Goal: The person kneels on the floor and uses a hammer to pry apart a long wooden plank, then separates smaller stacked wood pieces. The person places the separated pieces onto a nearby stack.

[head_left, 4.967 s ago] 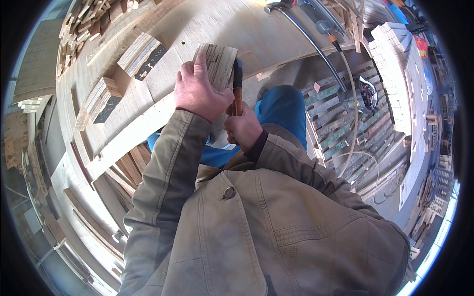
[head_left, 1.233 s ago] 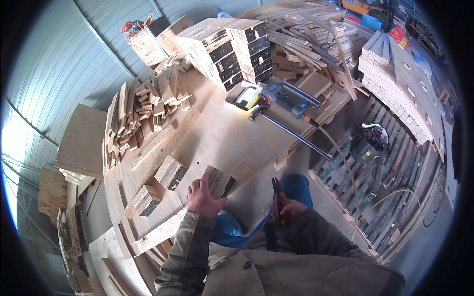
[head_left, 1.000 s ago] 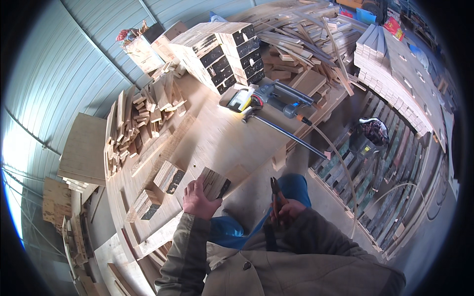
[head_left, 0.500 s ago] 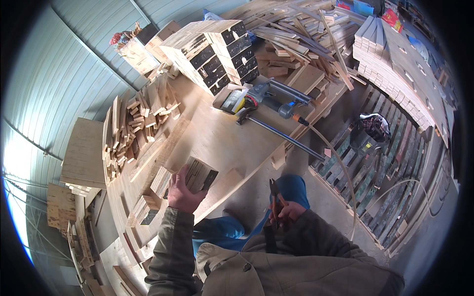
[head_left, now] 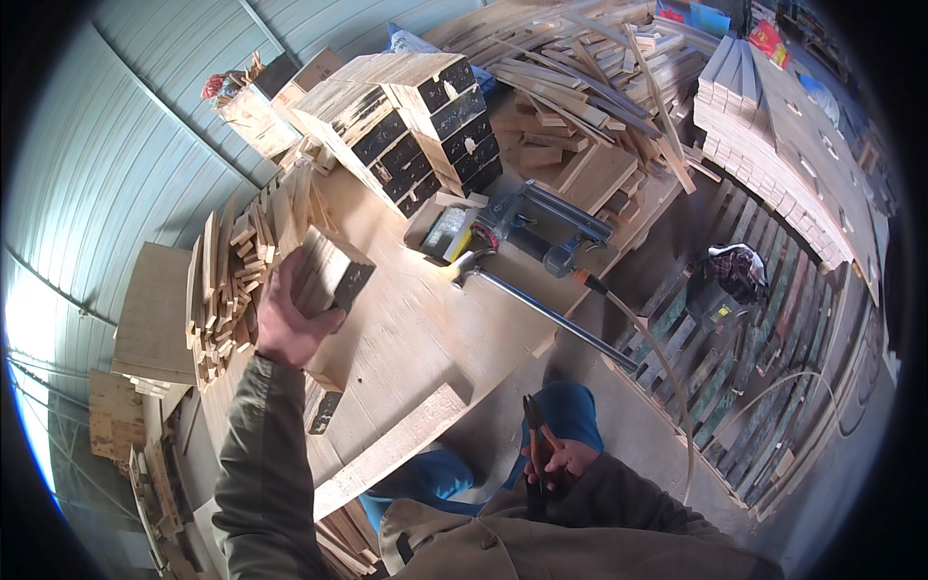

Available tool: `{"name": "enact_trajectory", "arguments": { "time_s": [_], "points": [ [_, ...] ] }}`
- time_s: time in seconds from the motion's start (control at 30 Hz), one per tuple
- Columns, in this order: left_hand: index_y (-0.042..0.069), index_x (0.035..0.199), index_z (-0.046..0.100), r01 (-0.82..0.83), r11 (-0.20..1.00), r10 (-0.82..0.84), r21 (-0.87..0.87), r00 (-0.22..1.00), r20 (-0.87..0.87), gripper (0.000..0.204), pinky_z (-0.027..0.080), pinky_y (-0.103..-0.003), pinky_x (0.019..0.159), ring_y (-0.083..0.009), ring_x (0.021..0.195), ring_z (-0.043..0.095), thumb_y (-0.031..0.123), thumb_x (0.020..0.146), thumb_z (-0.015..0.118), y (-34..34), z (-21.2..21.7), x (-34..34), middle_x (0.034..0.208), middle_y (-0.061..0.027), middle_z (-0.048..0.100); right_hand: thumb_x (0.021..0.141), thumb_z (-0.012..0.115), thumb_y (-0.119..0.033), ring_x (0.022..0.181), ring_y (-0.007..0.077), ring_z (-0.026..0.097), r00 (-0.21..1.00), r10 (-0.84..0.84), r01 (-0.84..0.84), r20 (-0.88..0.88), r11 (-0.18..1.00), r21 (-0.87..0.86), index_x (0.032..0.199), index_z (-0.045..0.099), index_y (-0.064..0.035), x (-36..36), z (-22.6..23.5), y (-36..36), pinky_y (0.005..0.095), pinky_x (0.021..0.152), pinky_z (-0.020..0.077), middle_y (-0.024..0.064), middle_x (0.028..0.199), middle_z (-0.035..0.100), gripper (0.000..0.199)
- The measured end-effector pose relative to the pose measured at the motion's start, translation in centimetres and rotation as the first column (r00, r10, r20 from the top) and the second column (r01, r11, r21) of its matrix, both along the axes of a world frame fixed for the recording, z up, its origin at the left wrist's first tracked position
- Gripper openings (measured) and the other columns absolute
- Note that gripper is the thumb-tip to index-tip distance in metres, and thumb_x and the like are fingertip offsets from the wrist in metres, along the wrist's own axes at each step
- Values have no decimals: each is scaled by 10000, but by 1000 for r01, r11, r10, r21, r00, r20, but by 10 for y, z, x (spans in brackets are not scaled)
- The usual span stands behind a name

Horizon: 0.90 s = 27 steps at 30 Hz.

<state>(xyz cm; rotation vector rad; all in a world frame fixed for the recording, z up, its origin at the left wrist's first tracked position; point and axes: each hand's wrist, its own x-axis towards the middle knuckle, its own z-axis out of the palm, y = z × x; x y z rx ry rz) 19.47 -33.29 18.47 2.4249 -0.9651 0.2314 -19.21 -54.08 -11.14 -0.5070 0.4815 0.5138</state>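
My left hand (head_left: 288,319) is closed around a wooden block (head_left: 321,275) with a black end face, held at the left of the plywood tabletop (head_left: 416,333). Beside my left forearm lies another black-ended block (head_left: 325,404), partly hidden. Low in front of my body, my right hand (head_left: 572,458) grips a pair of pliers (head_left: 538,430) with orange handles, their dark jaws pointing away from me.
A stack of black-ended wooden blocks (head_left: 387,126) stands at the back. In front of it lie a nail gun (head_left: 541,232) with a hose, an open carton (head_left: 445,232) and a hammer (head_left: 551,314). Loose wood pieces (head_left: 232,271) are heaped left; slatted pallets (head_left: 764,319) lie right.
My left hand has moved away from the table's front edge, up and to the left, taking the block with it. My right hand stays nearly in place with the pliers.
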Motion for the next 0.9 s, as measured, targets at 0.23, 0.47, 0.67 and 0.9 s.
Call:
{"name": "enact_trajectory", "arguments": {
  "time_s": [0.23,0.47,0.67,0.9],
  "points": [
    [-100,1525,386,208,906,-270,-368,955,-126,924,399,-362,1191,-267,1335,566,-77,721,840,-109,74,77,1412,-197,593,850,502,79,1058,333,712,1000,9,-12,24,993,113,1489,426,21,1,-8,-13,354,759,564,251,1223,671,646],
    [-92,1494,428,276,909,-287,-313,958,12,894,466,-348,1102,-255,1255,616,58,748,896,-208,116,149,1348,-193,630,825,595,46,1072,338,712,998,-13,24,-64,984,176,1496,417,54,-7,-13,-25,355,763,591,247,1215,669,694],
    [-88,1506,435,269,905,-235,-331,962,140,951,476,-342,1088,-275,1256,623,173,733,923,-251,119,194,1351,-225,640,798,640,27,1070,333,711,996,-73,82,-43,952,294,1468,458,58,-12,-18,-36,358,775,588,242,1191,680,695],
    [-34,1515,452,133,986,-80,-103,908,412,970,443,-394,1144,-350,1332,583,275,722,916,-276,112,239,1428,-246,589,801,656,41,1123,323,689,995,-48,79,-89,922,380,1488,439,50,-13,-22,-44,372,929,559,226,1215,678,720]
  ]
}}
